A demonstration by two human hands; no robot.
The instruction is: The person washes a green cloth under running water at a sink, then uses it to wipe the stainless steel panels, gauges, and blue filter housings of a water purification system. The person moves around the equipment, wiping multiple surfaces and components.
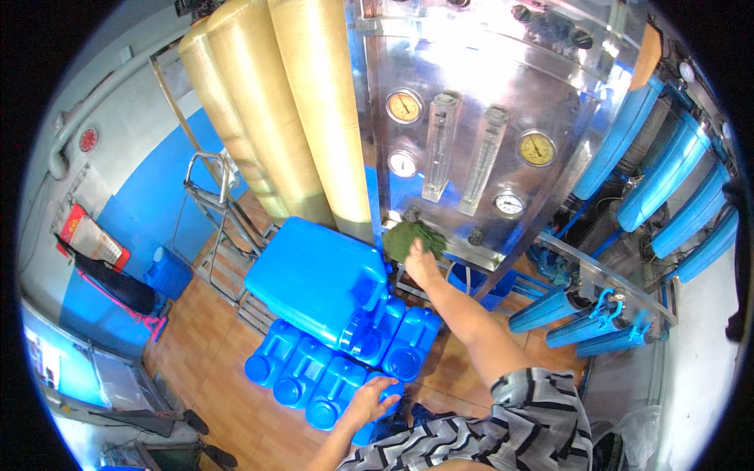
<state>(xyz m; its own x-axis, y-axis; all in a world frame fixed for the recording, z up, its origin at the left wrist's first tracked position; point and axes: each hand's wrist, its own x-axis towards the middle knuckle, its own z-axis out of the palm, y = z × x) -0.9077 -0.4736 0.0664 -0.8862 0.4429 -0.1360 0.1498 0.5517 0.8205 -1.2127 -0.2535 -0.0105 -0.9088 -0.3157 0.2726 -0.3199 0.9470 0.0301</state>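
Well, the right hand holds a green cloth at the shiny panel; the left hand (spread wide) is near blue jugs.

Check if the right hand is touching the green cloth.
Touching. The head view shows the right hand against the bunched green cloth, with no gap between.

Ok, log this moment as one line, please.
right hand: holding green cloth at steel panel | left hand: open, near blue jugs | large jug: lying atop them
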